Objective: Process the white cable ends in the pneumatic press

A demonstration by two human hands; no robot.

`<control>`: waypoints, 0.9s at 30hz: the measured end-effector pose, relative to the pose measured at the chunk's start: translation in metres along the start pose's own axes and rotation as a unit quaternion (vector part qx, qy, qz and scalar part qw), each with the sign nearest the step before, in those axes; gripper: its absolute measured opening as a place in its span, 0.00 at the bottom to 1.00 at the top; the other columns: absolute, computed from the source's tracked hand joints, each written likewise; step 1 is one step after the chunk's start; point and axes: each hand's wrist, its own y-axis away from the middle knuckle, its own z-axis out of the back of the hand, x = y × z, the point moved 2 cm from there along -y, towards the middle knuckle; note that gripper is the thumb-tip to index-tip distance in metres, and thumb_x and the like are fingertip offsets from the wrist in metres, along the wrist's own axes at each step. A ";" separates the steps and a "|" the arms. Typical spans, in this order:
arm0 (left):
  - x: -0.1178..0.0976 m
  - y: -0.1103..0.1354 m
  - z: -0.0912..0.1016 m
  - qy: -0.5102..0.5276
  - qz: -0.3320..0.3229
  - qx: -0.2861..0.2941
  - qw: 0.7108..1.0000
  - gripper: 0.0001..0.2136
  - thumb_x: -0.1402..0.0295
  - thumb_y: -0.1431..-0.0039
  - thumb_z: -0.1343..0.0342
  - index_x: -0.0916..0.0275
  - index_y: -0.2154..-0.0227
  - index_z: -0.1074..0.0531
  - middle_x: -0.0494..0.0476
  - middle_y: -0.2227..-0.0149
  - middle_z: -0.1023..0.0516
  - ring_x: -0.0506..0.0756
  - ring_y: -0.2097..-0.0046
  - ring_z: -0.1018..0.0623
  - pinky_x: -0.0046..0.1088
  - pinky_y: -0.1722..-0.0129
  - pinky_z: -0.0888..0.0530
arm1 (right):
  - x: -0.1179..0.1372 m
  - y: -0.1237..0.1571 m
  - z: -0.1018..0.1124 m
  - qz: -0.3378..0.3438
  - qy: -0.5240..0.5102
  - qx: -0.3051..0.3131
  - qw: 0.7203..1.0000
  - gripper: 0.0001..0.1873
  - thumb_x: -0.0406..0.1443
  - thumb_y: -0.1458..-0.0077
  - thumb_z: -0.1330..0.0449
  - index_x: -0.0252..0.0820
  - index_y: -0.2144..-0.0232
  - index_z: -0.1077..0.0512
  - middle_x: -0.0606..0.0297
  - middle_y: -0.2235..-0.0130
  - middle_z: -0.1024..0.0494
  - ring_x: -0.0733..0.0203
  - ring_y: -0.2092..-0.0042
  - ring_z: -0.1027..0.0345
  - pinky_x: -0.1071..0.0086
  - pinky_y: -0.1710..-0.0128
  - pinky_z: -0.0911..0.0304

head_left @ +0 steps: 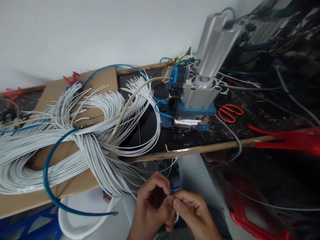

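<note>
My left hand [152, 203] and my right hand [195, 213] meet below the table's front edge, fingertips pinched together on the ends of thin white wires [160, 170]. These wires trail down from a large looped bundle of white cables [82, 133] lying on cardboard [75, 186] on the table. The left fingers curl closed around the wire ends; the right thumb and forefinger press against them. A small blue piece shows between the fingertips, too small to name.
A pneumatic press on a blue base [200, 96] stands mid-table. Orange scissors [230, 112] lie to its right. A blue air hose [50, 186] loops over the cardboard. Red plastic furniture [287, 140] sits at right, and a white bucket [82, 216] stands below left.
</note>
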 end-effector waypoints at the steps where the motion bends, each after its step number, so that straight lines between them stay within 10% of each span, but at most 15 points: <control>1: 0.002 0.001 0.000 0.003 0.004 0.002 1.000 0.08 0.66 0.42 0.29 0.53 0.73 0.22 0.49 0.71 0.24 0.53 0.70 0.27 0.24 0.70 0.30 | 0.001 -0.001 0.000 0.003 0.002 -0.004 1.000 0.21 0.55 0.39 0.33 0.46 0.71 0.16 0.65 0.80 0.19 0.59 0.77 0.22 0.70 0.73 0.26; 27: 0.022 0.017 -0.009 0.031 0.052 -0.014 0.998 0.06 0.60 0.34 0.34 0.48 0.68 0.22 0.46 0.67 0.25 0.47 0.83 0.31 0.23 0.85 0.32 | -0.014 -0.002 0.000 0.035 -0.063 -0.047 0.996 0.21 0.54 0.39 0.33 0.48 0.75 0.20 0.72 0.82 0.25 0.66 0.83 0.29 0.75 0.81 0.34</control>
